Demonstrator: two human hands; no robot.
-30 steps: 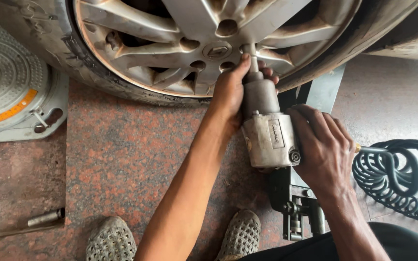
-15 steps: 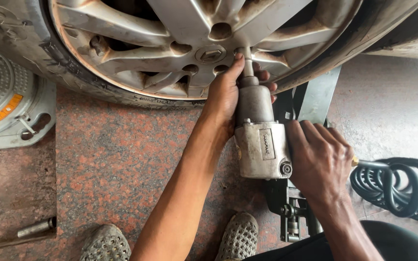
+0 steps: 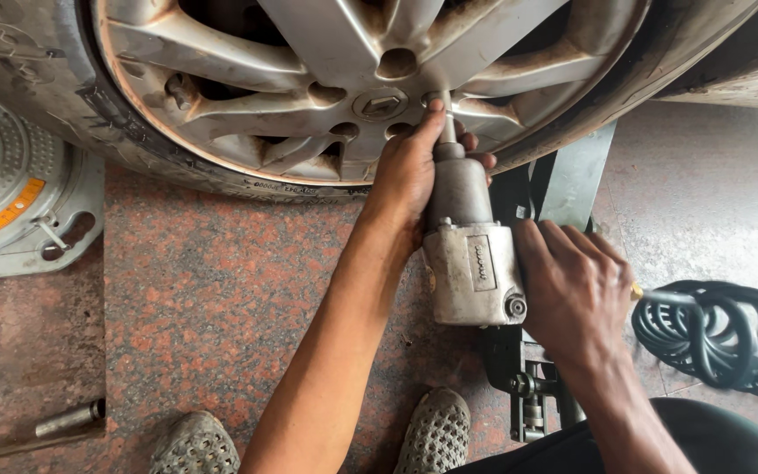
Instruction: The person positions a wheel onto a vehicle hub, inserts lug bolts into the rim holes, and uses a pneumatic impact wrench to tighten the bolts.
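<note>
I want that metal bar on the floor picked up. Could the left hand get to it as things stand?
Probably not at once: the left hand is wrapped around the impact wrench nose at the wheel. The metal bar lies unobstructed on the floor.

The single head camera looks steeply down, close above fingers (image 3: pixel 439 114) at an alloy wheel (image 3: pixel 326 79), probably slightly forward.

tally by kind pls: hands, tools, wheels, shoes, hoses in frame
Hands: 2, left hand and right hand, both on the wrench
Impact wrench: 1
Wheel: 1
Shoes: 2
Coiled hose: 1
Total: 7
</note>
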